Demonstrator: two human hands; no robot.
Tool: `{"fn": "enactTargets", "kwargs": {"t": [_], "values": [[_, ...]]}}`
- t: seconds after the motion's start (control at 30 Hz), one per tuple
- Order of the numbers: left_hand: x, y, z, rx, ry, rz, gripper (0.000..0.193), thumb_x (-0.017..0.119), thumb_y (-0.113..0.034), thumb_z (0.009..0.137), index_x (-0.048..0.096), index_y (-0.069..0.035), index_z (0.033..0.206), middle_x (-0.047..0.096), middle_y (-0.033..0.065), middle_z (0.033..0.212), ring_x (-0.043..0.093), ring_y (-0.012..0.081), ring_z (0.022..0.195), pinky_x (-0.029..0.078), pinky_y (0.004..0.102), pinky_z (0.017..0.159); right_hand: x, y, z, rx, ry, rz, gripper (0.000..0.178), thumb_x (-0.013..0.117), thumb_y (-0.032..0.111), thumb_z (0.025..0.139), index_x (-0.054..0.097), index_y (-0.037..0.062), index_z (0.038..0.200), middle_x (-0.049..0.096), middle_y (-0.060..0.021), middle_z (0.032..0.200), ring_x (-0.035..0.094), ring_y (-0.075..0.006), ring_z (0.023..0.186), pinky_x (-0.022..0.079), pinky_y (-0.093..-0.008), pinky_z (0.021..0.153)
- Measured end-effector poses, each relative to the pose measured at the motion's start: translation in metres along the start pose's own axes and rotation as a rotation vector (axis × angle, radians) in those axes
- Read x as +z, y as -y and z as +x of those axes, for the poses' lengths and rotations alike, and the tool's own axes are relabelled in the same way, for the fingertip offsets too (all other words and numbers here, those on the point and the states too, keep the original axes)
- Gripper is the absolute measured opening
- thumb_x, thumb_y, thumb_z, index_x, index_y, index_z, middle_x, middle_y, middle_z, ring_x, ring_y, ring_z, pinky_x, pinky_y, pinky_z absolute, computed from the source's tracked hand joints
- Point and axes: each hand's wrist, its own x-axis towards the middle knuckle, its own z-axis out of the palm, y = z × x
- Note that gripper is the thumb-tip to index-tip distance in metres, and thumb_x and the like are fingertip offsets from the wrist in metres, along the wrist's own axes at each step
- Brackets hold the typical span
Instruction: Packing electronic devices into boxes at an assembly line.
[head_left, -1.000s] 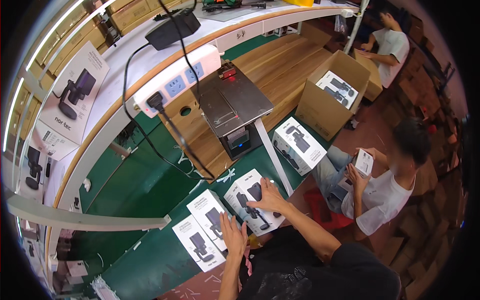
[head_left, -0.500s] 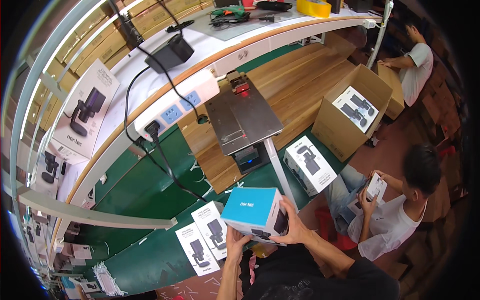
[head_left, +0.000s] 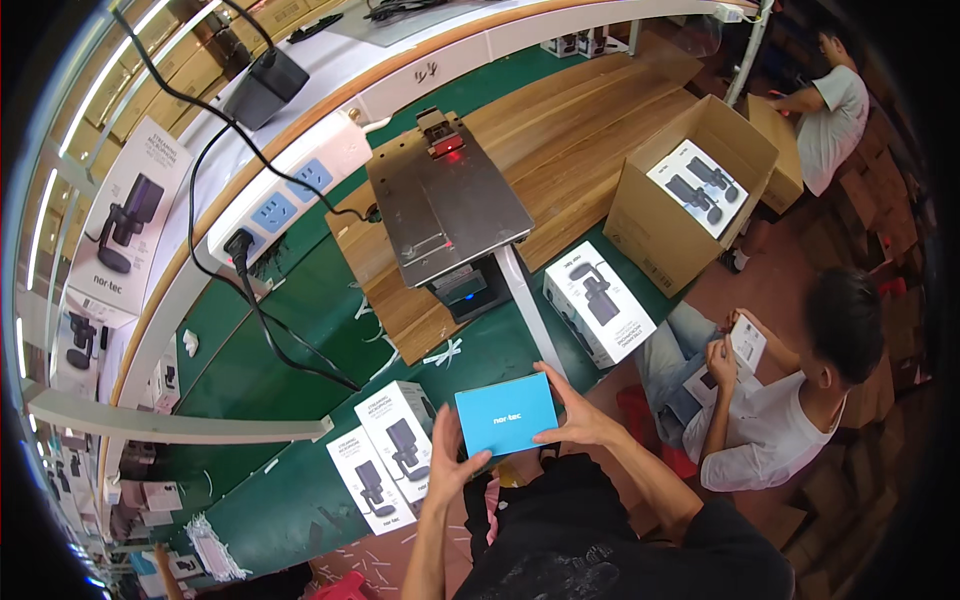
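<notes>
Lower centre: turquoise-topped box (head_left: 506, 415) looks to me smooth, matt card. Centre: plate (head_left: 450, 200) is dark metal, dull sheen. Upper centre: board (head_left: 580, 120) shows wood grain, smooth. Upper left: power strip (head_left: 290, 188) is glossy plastic. Right: open carton (head_left: 645, 230), matt cardboard.

Hands (head_left: 452, 462) hold box (head_left: 506, 416), blue face up; 2 white boxes (head_left: 403, 440) on green bench (head_left: 270, 515).
</notes>
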Motion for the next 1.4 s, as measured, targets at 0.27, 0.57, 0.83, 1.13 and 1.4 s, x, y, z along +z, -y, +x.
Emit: {"fn": "enactTargets", "kwargs": {"t": [0.27,0.57,0.83,1.13,1.4], "values": [[-0.017,0.000,0.055,-0.139,0.080,-0.071,0.064,0.083,-0.001,0.074,0.055,0.000,0.131,0.054,0.0167,0.139,0.050,0.0247,0.130,0.036,0.0384,0.112,-0.005,-0.002,0.015,0.087,-0.177,0.141,0.073,0.087,0.021,0.074,0.053,0.0012,0.136,0.057,-0.0137,0.134,0.052,-0.0246,0.128,0.036,-0.0406,0.114],[-0.013,-0.037,0.080,0.136,0.039,0.825,0.047,0.083,-0.024,0.078,0.068,0.001,0.115,0.067,0.0194,0.119,0.060,0.0338,0.118,0.037,0.0466,0.111,-0.017,0.025,0.052,-0.093,-0.294,-0.438,0.041,0.079,0.033,0.082,0.069,-0.0015,0.101,0.071,-0.0172,0.103,0.068,-0.0295,0.098,0.052,-0.0430,0.089],[0.046,-0.024,0.055,0.588,0.385,1.329,0.101,0.084,-0.037,0.057,0.042,0.019,0.131,0.038,0.0388,0.142,0.035,0.0519,0.137,0.022,0.0538,0.120,0.014,0.052,0.028,-0.322,0.214,-1.028,0.110,0.087,0.038,0.058,0.031,-0.0094,0.140,0.040,-0.0307,0.137,0.038,-0.0490,0.129,0.027,-0.0607,0.110],[0.033,-0.007,0.057,0.685,0.350,1.482,0.097,0.080,-0.037,0.055,0.046,0.017,0.128,0.041,0.0384,0.140,0.038,0.0505,0.136,0.023,0.0585,0.117,0.016,0.047,0.036,-0.359,0.335,-1.179,0.107,0.084,0.036,0.061,0.030,-0.0148,0.137,0.034,-0.0350,0.137,0.035,-0.0518,0.127,0.025,-0.0623,0.108],[0.020,-0.011,0.061,0.691,0.374,1.435,0.105,0.082,-0.042,0.053,0.042,0.015,0.132,0.039,0.0387,0.141,0.038,0.0523,0.134,0.023,0.0626,0.114,0.023,0.042,0.037,-0.322,0.278,-1.164,0.115,0.085,0.040,0.061,0.025,-0.0133,0.143,0.032,-0.0375,0.139,0.031,-0.0530,0.132,0.020,-0.0627,0.113]]}}
